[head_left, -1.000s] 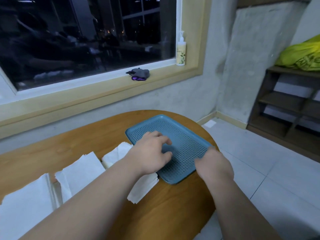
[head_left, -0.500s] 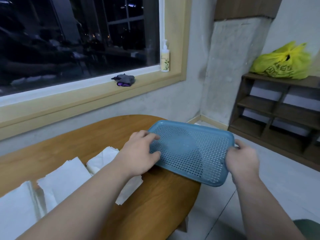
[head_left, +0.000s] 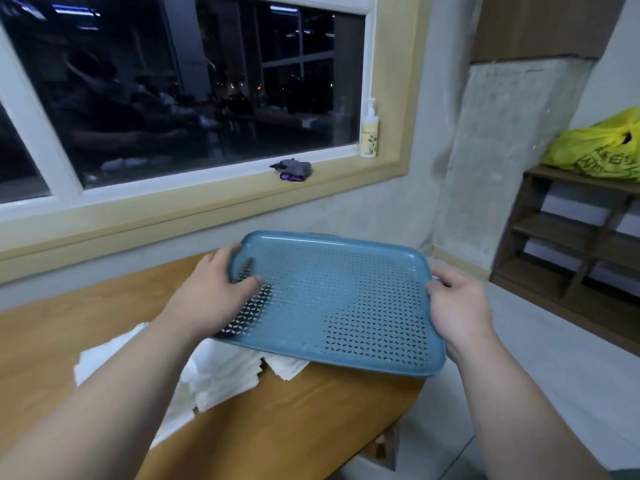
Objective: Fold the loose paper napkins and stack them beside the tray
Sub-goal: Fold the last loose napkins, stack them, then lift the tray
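A blue perforated plastic tray (head_left: 339, 303) is held above the right end of the wooden table (head_left: 311, 410), tilted toward me and reaching past the table's edge. My left hand (head_left: 214, 292) grips its left rim, thumb on top. My right hand (head_left: 457, 306) grips its right rim. White paper napkins (head_left: 221, 372) lie loose and overlapping on the table under the tray's near left corner and my left forearm, partly hidden by both.
A windowsill behind the table carries a grey and purple cloth (head_left: 294, 169) and a pump bottle (head_left: 369, 133). A dark wooden shelf (head_left: 571, 244) with a yellow bag (head_left: 602, 150) stands at the right. Tiled floor (head_left: 561, 375) lies right of the table.
The tray has been lifted off the table and carried to the right. Both hands moved with it and now hold it by its two ends. The view has swung right.
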{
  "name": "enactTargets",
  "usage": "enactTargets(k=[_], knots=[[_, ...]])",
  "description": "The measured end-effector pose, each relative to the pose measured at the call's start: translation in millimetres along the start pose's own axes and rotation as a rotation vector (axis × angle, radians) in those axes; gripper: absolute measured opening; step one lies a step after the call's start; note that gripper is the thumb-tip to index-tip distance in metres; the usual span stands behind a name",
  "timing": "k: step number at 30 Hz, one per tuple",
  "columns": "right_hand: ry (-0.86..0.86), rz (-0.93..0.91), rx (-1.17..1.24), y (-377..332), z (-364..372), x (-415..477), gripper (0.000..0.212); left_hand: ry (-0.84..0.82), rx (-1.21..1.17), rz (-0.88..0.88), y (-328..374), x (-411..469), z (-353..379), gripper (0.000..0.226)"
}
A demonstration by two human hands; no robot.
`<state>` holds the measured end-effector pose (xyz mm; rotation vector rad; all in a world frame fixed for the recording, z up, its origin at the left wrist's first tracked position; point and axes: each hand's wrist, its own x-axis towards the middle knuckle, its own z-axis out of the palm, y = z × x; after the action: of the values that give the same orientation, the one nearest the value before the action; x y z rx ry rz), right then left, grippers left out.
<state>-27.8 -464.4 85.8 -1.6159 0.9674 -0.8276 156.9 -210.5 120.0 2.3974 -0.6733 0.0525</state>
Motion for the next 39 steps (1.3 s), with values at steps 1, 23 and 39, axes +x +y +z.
enactTargets(k=[1,23,39], knots=[[-0.037,-0.014,0.003,-2,10,-5,0.047,0.011,-0.014,-0.018,-10,-7,-9,0.067],[-0.794,-0.306,-0.079,-86,193,-187,0.022,0.503,-0.24,-0.419,-173,-210,-188,0.047],[-1.055,-0.503,-0.612,-63,301,-325,0.021,0.448,-0.055,-0.672,-313,-321,-220,0.055]])
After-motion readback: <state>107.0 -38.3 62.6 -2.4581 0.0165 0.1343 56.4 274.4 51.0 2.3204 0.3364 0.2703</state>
